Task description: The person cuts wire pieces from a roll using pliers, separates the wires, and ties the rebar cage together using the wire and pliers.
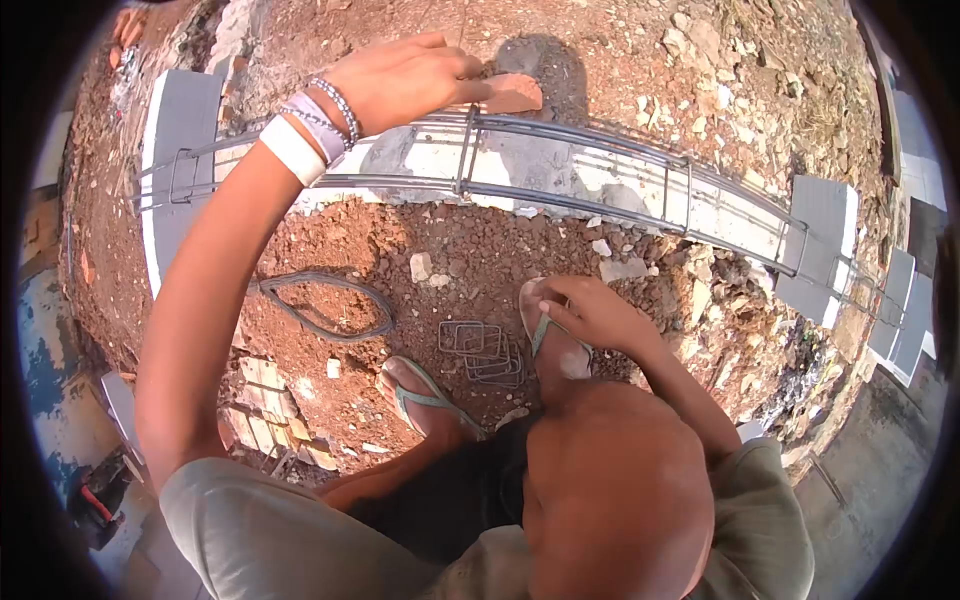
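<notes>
My left hand (405,82), with bead and white bands at the wrist, reaches over the far side of a steel rebar cage (570,205). Its fingers are closed at the edge of a flat reddish piece of brick or tile (515,94), which appears gripped between thumb and fingers. The cage lies lengthwise across the view, with square stirrups along its bars. My right hand (590,312) hangs by my right foot with its fingers bent; whether anything is in them is hidden. Several loose wire stirrups (482,352) lie on the soil between my feet.
A coil of wire (330,305) lies on the reddish soil at left. Grey blocks (185,120) stand under the cage's left end, and another grey block (818,245) is at its right. A pale concrete strip (610,190) runs beneath the bars. Rubble and stones lie around.
</notes>
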`<state>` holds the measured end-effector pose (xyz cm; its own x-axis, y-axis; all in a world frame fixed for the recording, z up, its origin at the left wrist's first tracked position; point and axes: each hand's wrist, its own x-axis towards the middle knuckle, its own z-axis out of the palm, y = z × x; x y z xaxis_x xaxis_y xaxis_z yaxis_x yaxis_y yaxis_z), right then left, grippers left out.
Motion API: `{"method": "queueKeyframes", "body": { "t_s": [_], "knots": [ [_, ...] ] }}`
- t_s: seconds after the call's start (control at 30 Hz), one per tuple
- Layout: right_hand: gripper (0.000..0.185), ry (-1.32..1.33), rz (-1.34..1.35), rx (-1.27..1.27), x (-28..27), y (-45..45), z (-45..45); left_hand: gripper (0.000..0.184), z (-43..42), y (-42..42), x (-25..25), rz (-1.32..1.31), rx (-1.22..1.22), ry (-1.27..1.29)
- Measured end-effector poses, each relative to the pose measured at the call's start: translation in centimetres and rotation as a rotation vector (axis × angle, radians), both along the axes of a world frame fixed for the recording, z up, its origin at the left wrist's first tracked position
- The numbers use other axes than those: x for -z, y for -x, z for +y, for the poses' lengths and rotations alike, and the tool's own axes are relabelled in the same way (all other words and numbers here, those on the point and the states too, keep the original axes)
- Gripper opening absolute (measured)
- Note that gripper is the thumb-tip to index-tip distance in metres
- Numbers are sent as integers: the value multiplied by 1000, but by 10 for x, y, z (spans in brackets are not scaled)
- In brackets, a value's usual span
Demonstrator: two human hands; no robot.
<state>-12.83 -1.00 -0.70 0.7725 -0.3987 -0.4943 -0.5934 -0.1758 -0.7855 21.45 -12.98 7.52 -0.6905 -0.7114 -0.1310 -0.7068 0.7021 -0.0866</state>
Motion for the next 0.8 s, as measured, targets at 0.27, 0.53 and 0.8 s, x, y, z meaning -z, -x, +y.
{"method": "queueKeyframes", "body": {
  "t_s": [0.27, 0.53, 0.8],
  "knots": [
    [27, 204, 512, 1091, 6, 239, 105, 19, -24, 43, -40, -185, 68, -148],
    [57, 215, 975, 1235, 44, 423, 246, 8, -62, 49, -16, -271, 14, -323],
    [84, 57, 1274, 1045, 84, 400, 234, 24, -91, 56, -7, -454, -121, -573]
  ]
}}
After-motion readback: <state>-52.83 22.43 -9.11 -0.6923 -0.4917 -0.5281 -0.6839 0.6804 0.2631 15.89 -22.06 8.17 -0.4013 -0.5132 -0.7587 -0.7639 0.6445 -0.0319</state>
